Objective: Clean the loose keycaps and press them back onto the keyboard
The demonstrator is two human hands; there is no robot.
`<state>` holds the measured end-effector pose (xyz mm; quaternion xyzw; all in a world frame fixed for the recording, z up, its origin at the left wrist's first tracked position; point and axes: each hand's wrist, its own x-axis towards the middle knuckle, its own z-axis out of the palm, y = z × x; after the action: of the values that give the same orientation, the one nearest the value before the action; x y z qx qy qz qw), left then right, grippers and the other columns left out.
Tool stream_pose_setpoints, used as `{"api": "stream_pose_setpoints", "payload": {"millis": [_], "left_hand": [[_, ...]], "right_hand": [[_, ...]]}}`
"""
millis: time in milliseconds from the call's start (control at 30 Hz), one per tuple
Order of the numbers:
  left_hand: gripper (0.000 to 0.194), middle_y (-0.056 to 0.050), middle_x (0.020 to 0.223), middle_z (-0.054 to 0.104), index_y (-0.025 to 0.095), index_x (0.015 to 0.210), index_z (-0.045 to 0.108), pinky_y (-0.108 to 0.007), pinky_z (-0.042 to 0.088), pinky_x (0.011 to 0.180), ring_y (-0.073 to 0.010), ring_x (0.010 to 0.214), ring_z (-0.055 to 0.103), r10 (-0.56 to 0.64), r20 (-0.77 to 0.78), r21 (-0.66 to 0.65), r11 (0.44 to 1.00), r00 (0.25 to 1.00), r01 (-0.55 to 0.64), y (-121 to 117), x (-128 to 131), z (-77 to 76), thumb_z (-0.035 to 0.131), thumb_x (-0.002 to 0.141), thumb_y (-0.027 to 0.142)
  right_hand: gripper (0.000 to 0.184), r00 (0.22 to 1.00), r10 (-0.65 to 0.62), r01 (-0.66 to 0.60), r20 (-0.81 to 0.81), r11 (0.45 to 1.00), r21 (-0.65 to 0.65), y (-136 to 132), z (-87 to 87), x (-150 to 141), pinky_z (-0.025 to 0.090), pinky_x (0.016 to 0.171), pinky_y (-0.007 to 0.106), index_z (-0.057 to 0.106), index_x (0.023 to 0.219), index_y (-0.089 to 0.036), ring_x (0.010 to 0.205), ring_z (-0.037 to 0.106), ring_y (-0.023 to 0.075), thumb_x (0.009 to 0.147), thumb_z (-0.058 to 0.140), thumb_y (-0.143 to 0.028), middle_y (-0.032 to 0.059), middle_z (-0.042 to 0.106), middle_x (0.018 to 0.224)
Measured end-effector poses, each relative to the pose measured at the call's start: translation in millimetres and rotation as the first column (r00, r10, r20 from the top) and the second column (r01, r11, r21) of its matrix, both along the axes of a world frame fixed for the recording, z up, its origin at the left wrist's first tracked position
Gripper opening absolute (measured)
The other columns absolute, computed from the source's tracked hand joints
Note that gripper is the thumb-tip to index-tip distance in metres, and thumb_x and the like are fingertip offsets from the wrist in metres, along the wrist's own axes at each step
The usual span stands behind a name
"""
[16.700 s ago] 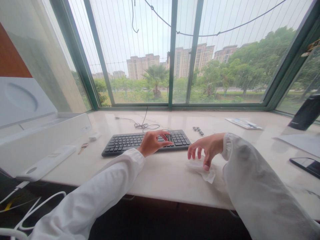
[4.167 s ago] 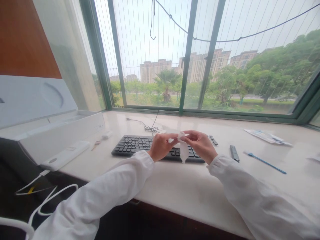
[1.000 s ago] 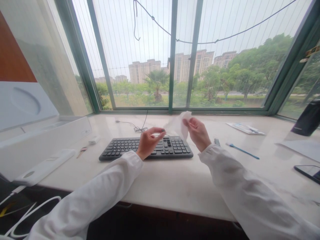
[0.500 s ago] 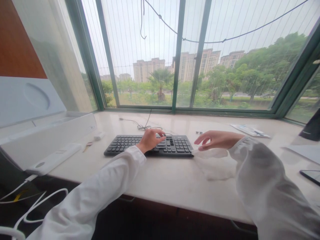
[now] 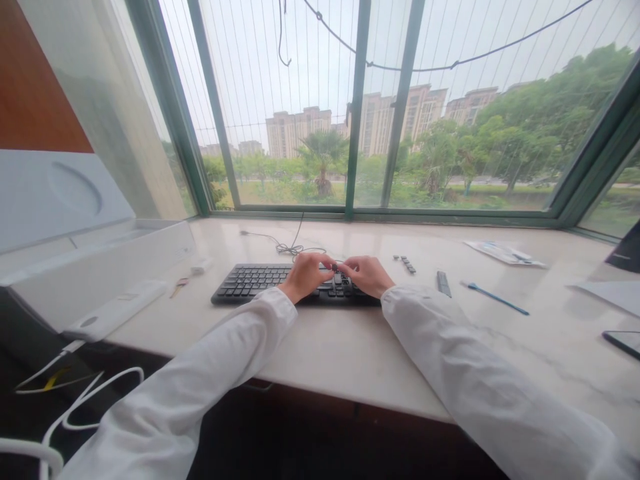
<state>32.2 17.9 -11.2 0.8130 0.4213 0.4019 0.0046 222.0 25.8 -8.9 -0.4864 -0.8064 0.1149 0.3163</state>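
A black keyboard lies on the pale countertop, its right part showing bare key slots where caps are off. Over that part my left hand is closed in a pinch on a small black keycap. From the other side, the fingertips of my right hand meet the same keycap, also pinched together. Behind the keyboard's right end sit several loose keycaps. To the right of my right sleeve are a small dark flat piece and a thin blue stick.
A coiled cable lies behind the keyboard. On the left stand an opened white box, a white power strip and a key. A clear packet and a phone are at right. The counter's front edge is close to my forearms.
My right hand has moved left from beside the keyboard to join my left hand at the keycap. The sleeve's shift uncovers the dark piece, the blue stick and more keycaps.
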Motion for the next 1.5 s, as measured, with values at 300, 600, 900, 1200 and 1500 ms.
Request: {"api": "stream_pose_setpoints", "payload": {"millis": [300, 600, 900, 1200, 1500], "left_hand": [[0.015, -0.002, 0.091, 0.074, 0.024, 0.092, 0.075, -0.028, 0.050, 0.080, -0.0181, 0.086, 0.068, 0.047, -0.084, 0.077, 0.996, 0.995, -0.040, 4, 3, -1.8, 0.067, 0.079, 0.025], [0.019, -0.003, 0.093, 0.074, 0.025, 0.099, 0.075, -0.027, 0.049, 0.081, -0.0176, 0.087, 0.068, 0.006, -0.077, 0.018, 1.000, 0.997, -0.005, 14, 4, -6.6, 0.066, 0.083, 0.028], [0.018, -0.001, 0.086, 0.076, 0.032, 0.093, 0.077, -0.030, 0.050, 0.075, -0.0211, 0.084, 0.069, 0.126, -0.121, -0.060, 0.989, 0.985, -0.134, 18, 4, -10.5, 0.069, 0.078, 0.039], [0.021, -0.003, 0.083, 0.075, 0.034, 0.098, 0.076, -0.029, 0.048, 0.069, -0.0208, 0.078, 0.068, 0.154, -0.214, -0.098, 0.979, 0.965, -0.178, 16, 3, -8.0, 0.061, 0.083, 0.038], [0.022, -0.005, 0.085, 0.075, 0.034, 0.096, 0.077, -0.029, 0.048, 0.072, -0.0220, 0.081, 0.068, 0.133, -0.293, -0.110, 0.979, 0.947, -0.171, 14, -1, -1.0, 0.059, 0.084, 0.029]], "right_hand": [[0.038, 0.998, 0.009, -0.011, -0.055, 0.999, -0.039, -1, 7.8, -2, 0.041, 0.069, 0.024, 0.077, 0.081, -0.019, 0.078, 0.064, 0.0176, 0.081, 0.056, -0.051, 0.0033, 0.074, 0.079], [0.037, 0.996, -0.080, 0.076, -0.026, 0.990, -0.116, 9, 4.7, 1, 0.043, 0.072, 0.025, 0.078, 0.085, -0.019, 0.083, 0.067, 0.0198, 0.084, 0.054, -0.046, 0.0039, 0.075, 0.079], [0.026, 0.999, 0.022, -0.025, -0.041, 0.998, -0.062, 14, -6.4, 3, 0.046, 0.082, 0.027, 0.077, 0.096, -0.024, 0.088, 0.067, 0.0188, 0.082, 0.060, -0.038, 0.0023, 0.076, 0.094], [0.023, 0.999, 0.009, -0.010, 0.050, 1.000, 0.003, 20, -14.3, 2, 0.046, 0.087, 0.028, 0.076, 0.100, -0.025, 0.093, 0.066, 0.0191, 0.083, 0.060, -0.028, 0.0031, 0.075, 0.096], [0.022, 0.990, -0.004, -0.007, 0.139, 0.997, 0.076, 17, -13.4, -1, 0.044, 0.087, 0.027, 0.076, 0.099, -0.024, 0.098, 0.065, 0.0203, 0.086, 0.058, -0.028, 0.0047, 0.074, 0.102]]}}
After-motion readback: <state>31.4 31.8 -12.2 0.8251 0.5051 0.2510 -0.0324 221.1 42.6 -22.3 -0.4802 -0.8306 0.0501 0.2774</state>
